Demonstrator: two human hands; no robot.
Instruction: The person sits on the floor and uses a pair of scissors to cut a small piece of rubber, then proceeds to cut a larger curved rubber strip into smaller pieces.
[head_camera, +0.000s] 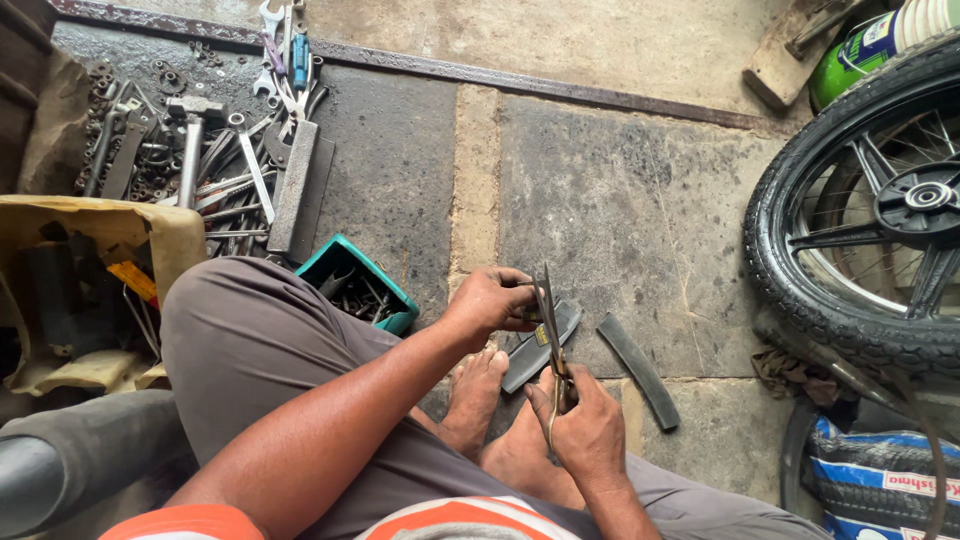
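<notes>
So the person's squatting on a stone slab floor (640, 220), grey and grimy, with a metal strip (560, 88) running across it further out from the hands. The right hand (590, 430) has its grip closed around the handles of a pair of scissors (551, 340), blades pointing away from the body. The left hand (490, 300) is clamped on one end of a dark rubber strip (545, 345), which sits right at the blades, just above the person's bare feet (480, 395).

Just to the right of the grip there's a second curved rubber piece (640, 370) lying loose on the floor, not touching either hand. Further right is a motorcycle wheel (860, 220) with a knobbly tyre, and a green can (860, 50) behind it.

Off to the left of the hands, past the knee, is a teal box (325, 262) full of small metal bits, and beyond that a messy heap of wrenches and tools (220, 150) spread straight on the floor. A worn yellowish container (180, 235) sits at the far left.
</notes>
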